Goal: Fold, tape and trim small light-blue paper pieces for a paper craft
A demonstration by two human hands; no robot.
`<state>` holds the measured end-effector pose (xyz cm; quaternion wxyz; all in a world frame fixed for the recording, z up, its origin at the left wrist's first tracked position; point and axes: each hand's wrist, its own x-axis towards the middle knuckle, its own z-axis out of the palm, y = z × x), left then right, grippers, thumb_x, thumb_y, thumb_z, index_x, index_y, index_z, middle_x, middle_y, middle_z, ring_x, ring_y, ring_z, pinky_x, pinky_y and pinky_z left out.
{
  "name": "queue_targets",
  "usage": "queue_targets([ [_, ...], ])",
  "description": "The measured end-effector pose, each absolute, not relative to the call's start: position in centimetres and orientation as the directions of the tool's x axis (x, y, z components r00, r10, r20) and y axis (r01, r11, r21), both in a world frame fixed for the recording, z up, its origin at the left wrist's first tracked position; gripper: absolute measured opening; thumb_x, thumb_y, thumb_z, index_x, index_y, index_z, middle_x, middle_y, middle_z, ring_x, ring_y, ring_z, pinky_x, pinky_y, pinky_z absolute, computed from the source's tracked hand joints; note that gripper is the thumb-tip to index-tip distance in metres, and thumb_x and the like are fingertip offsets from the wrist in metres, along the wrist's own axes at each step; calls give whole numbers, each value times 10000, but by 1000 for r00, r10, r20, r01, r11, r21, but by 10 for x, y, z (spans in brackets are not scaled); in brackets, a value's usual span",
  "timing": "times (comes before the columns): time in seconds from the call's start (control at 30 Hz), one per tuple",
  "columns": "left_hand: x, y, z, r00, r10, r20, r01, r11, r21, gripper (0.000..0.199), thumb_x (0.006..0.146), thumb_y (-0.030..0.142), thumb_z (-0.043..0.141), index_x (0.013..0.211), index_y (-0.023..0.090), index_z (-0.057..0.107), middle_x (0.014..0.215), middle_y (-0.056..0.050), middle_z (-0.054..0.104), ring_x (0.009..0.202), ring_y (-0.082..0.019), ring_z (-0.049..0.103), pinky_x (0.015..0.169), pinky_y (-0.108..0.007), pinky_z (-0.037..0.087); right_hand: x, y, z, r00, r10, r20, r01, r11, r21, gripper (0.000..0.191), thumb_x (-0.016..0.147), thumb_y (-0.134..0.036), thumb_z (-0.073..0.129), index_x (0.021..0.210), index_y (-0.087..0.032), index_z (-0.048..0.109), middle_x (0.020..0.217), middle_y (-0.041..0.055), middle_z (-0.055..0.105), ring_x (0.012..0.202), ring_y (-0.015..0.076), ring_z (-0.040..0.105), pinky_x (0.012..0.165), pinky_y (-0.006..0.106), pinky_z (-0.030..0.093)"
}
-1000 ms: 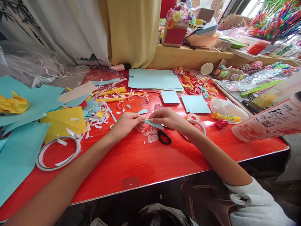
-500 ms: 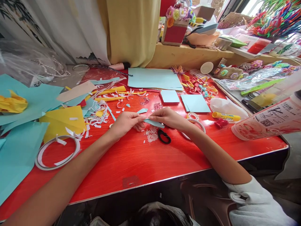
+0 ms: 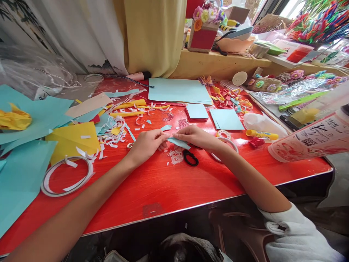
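Between my two hands is a small folded strip of light blue paper (image 3: pixel 178 142), low over the middle of the table. My left hand (image 3: pixel 148 145) pinches its left end with thumb and fingers. On its other side my right hand (image 3: pixel 196 137) pinches the strip from above, and the paper's tip sticks out below those fingers. Just beneath the right hand lies a pair of scissors with a black handle loop (image 3: pixel 191 158); the blades are hidden. White paper shreds (image 3: pixel 176 156) lie under the strip. Another blue scrap (image 3: pixel 165 128) rests behind the left fingers.
Rolls of tape lie at left (image 3: pixel 87 176) and right, by a yellow glue stick (image 3: pixel 262 135). Blue paper squares (image 3: pixel 227 120) and a stack of blue sheets (image 3: pixel 178 90) sit behind. A tall drink cup (image 3: pixel 311 140) stands at the right edge. Yellow paper (image 3: pixel 73 142) and scraps cover the left.
Both hands keep their pinch on the blue paper strip, with only a very slight shift of the fingers. The things on the table stay where they were.
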<state>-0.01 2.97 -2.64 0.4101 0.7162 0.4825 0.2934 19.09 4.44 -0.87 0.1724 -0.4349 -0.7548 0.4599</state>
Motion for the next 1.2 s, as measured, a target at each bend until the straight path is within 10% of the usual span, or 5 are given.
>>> queue_targets([
  [0.3,-2,32,-30,481,839,255,655,-537,531,221,876,281,377,789,157,539,728,-23,601,670,-134,536,622,-237,358,186,42,-7,-517,815,-262,431,-17,-902,224,759,-337,568,756,-121,628,649,10,521,534,67,372,486,229,269],
  [1.2,-3,32,-23,440,897,25,565,-299,769,281,805,402,441,777,172,599,676,11,569,637,-119,495,576,-217,341,190,47,-11,-612,759,-220,519,176,-836,254,733,-358,570,742,-113,635,572,-23,433,521,66,308,476,242,208],
])
